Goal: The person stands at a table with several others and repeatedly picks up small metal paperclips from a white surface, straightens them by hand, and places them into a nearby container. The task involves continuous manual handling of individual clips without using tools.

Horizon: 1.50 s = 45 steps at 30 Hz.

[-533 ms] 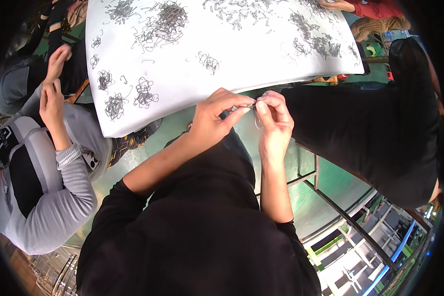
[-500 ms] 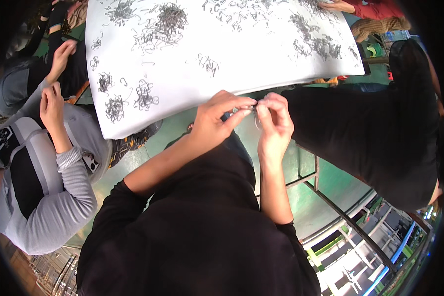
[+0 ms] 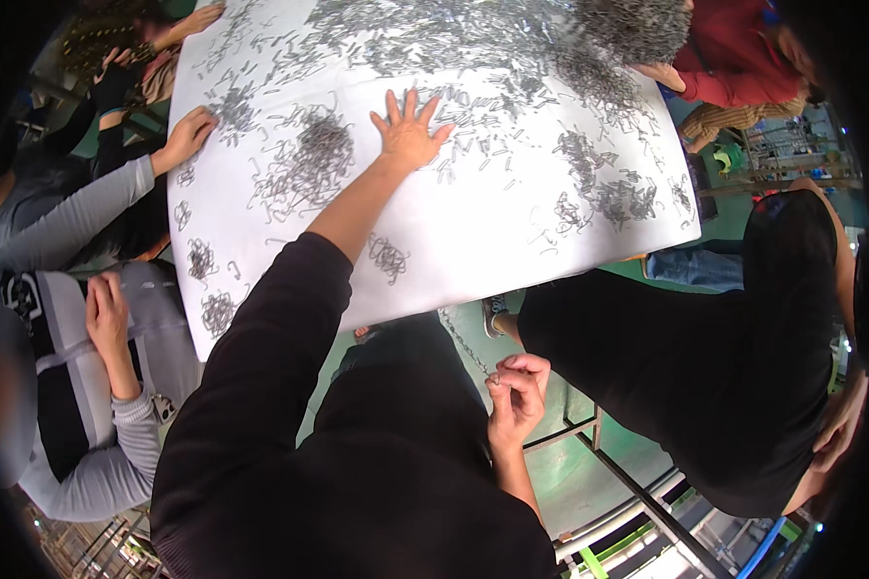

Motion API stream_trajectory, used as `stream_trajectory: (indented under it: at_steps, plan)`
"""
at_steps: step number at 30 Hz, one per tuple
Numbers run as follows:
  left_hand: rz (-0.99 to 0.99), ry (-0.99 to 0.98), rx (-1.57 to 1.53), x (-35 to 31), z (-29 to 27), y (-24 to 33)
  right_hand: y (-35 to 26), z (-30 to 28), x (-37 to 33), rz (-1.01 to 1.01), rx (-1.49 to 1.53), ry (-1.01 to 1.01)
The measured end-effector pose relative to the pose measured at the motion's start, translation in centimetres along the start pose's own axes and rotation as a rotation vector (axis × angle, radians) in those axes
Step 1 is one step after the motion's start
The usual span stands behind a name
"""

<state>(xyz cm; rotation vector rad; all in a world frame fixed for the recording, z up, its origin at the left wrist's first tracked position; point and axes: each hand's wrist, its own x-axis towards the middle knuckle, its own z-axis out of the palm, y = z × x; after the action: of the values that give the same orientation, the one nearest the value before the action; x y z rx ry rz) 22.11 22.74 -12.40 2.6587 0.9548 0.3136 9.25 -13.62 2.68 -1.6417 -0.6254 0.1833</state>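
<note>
My left hand [image 3: 410,137] reaches far out over the white-covered table [image 3: 454,232]. Its fingers are spread at the edge of a wide scatter of small grey metal pieces [image 3: 478,121]. To its left lies a heap of bent wire hooks [image 3: 321,154]; a smaller clump of hooks [image 3: 388,259] is nearer, beside my sleeve. Below the table's near edge, my right hand [image 3: 518,403] is closed in a pinch on the end of a thin metal chain [image 3: 465,345]. The chain slants up from the fingertips toward the table edge.
A big dense pile of metal pieces [image 3: 632,29] stands at the far right, beside a person in a red sleeve [image 3: 739,68]. On my left sits a person in grey [image 3: 116,444]; a person in black [image 3: 637,357] sits close on my right. A metal frame [image 3: 599,429] stands below.
My left hand has left the right and stretched out onto the table, fingers spreading. My right hand has lowered. The view takes in more of the table's far side, and the chain now shows.
</note>
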Motion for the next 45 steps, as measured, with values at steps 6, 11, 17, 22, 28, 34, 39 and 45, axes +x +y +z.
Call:
stream_trajectory:
  at_steps: [6,11,17,22,28,34,39,45]
  plan:
    - [0.365,-0.005,0.143,-2.6,2.6,0.4,0.9,-0.9,1.2,0.065,-0.048,0.021]
    - [0.701,-0.106,0.059,-8.7,0.2,0.0,1.7,-0.7,1.4,0.063,-0.063,-0.009]
    - [0.607,-0.020,-0.183,-11.2,-1.6,0.7,1.9,-0.1,1.0,0.062,-0.034,-0.039]
    - [0.464,0.035,-0.371,-11.0,-0.8,1.9,1.9,0.4,0.1,0.015,-0.060,-0.053]
    - [0.338,-0.027,-0.294,-10.4,0.6,5.0,1.6,1.4,-1.2,0.023,-0.044,-0.032]
    - [0.337,-0.085,-0.256,-11.3,-1.7,6.3,0.6,2.7,-2.4,0.007,-0.099,-0.038]
    - [0.069,-0.190,-1.039,-20.2,-8.2,4.9,-0.2,4.2,-3.9,0.047,-0.136,-0.029]
    - [-0.133,-0.362,-1.329,-30.5,-16.4,3.6,-0.5,6.3,-5.0,-0.029,-0.103,-0.051]
